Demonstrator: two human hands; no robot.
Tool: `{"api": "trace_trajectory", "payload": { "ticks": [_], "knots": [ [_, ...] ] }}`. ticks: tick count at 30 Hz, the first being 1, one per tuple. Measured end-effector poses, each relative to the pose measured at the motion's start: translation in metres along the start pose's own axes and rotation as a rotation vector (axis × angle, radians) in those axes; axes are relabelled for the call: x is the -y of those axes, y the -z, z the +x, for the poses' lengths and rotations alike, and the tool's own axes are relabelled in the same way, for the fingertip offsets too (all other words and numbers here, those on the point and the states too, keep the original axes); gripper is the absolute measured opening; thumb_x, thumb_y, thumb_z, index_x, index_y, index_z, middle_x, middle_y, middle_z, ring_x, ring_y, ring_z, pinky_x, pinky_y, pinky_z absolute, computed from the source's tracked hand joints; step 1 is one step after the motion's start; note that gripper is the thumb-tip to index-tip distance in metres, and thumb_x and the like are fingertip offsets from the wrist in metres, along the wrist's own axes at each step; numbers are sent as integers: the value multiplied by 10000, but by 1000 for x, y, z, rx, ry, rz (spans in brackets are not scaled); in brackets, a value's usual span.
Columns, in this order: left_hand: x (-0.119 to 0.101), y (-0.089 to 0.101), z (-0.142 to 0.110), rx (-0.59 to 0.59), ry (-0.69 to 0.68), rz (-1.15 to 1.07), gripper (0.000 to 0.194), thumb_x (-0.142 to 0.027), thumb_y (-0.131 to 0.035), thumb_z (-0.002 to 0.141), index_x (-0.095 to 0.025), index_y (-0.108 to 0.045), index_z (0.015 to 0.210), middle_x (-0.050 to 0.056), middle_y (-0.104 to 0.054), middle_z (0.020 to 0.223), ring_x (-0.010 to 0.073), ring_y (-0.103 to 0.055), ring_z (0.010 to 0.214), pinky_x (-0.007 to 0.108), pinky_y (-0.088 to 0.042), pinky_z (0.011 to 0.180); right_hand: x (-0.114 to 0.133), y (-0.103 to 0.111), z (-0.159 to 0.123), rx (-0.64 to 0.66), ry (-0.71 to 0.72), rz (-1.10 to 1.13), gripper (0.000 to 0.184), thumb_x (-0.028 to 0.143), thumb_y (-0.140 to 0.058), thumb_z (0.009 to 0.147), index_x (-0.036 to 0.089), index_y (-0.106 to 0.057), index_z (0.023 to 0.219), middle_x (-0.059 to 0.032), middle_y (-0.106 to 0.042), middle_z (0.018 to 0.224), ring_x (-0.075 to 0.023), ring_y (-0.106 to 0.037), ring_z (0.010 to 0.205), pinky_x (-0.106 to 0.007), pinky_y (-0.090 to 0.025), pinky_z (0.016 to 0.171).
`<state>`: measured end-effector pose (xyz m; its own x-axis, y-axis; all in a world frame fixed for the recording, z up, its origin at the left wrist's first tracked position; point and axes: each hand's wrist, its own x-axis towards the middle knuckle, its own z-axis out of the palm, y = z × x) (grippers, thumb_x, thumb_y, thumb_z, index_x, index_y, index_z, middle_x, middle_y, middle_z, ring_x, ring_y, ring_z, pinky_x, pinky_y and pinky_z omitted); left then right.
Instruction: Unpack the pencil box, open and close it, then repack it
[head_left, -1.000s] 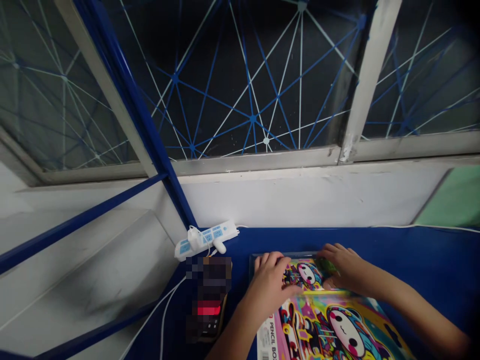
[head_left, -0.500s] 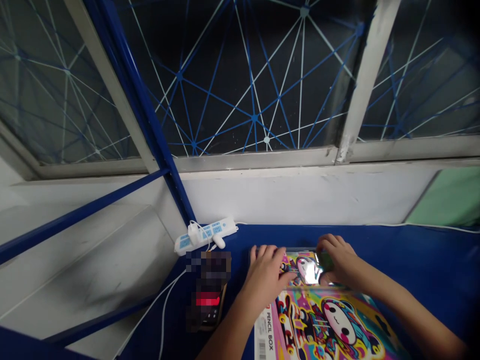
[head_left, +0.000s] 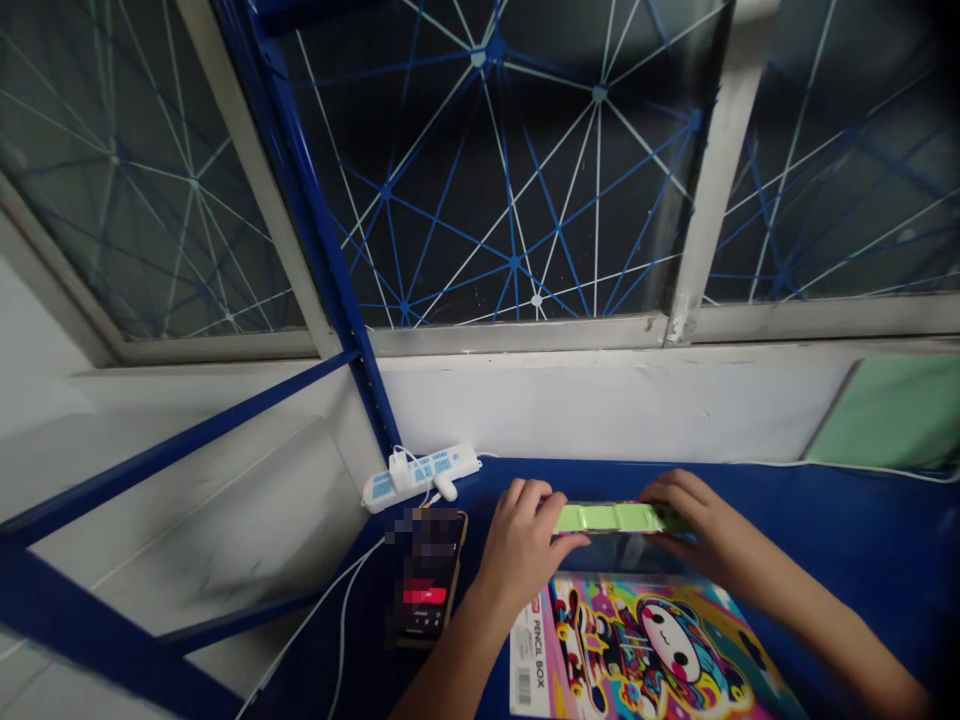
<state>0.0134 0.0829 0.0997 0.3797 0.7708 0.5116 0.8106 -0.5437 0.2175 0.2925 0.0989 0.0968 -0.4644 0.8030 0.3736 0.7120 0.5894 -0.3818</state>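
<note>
Both hands grip a pencil box [head_left: 611,517], its narrow light-green side turned towards me. My left hand [head_left: 517,550] is closed around its left end, thumb along the near edge. My right hand [head_left: 694,515] is closed on the right end, hiding that part. Just below it on the blue table lies a flat, colourful package [head_left: 645,645] printed with a cartoon character in a hood and the words PENCIL BOX.
A phone [head_left: 429,585] with a lit, partly blurred screen lies left of the hands. Behind it are a white power strip [head_left: 420,474] and cables. Blue metal bars [head_left: 187,435] stand at the left, and a windowed wall [head_left: 585,395] borders the blue table [head_left: 840,540].
The pencil box has been tipped, so its green side shows instead of the cartoon-printed face. A gap of table now shows between it and the package.
</note>
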Motion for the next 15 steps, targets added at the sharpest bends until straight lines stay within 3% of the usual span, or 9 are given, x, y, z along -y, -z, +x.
{"api": "trace_trajectory", "payload": {
  "ticks": [3, 5, 7, 11, 15],
  "knots": [
    [-22, 8, -28, -80, -37, 11, 327, -434, -684, 901, -225, -640, 1149, 78, -640, 1061, 258, -568, 997, 428, -503, 880, 1, -1, -42, -152, 21, -62, 317, 282, -593, 895, 275, -576, 1211, -113, -623, 1211, -272, -633, 1124, -396, -532, 939],
    [-35, 4, -55, -223, -126, 42, 333, -332, -689, 895, -230, -632, 1207, 75, -668, 1022, 255, -591, 974, 461, -494, 941, -3, -16, -78, -177, 49, -65, 315, 226, -599, 879, 296, -592, 1187, -102, -630, 1294, -269, -639, 1170, -375, -557, 934],
    [-42, -6, -82, -351, -151, 65, 328, -263, -682, 868, -252, -653, 1195, 62, -701, 972, 257, -618, 967, 493, -479, 1002, -7, -37, -113, -212, 103, -54, 368, 205, -600, 883, 323, -579, 1230, -75, -645, 1338, -284, -617, 1234, -427, -540, 1004],
    [-42, -29, -117, -256, -146, 108, 369, -225, -674, 846, -292, -661, 1209, 64, -718, 1193, 294, -622, 1140, 482, -542, 987, -7, -68, -157, -244, 101, -77, 490, 210, -614, 891, 364, -523, 1347, -42, -638, 1380, -307, -565, 1303, -497, -487, 1081],
    [-38, -42, -127, -169, -156, 92, 399, -127, -635, 858, -245, -645, 1240, 34, -696, 1292, 283, -581, 1267, 424, -563, 1016, 0, -75, -162, -187, 76, -91, 508, 207, -595, 918, 358, -483, 1389, -41, -616, 1408, -279, -554, 1315, -463, -499, 1072]
  ]
}}
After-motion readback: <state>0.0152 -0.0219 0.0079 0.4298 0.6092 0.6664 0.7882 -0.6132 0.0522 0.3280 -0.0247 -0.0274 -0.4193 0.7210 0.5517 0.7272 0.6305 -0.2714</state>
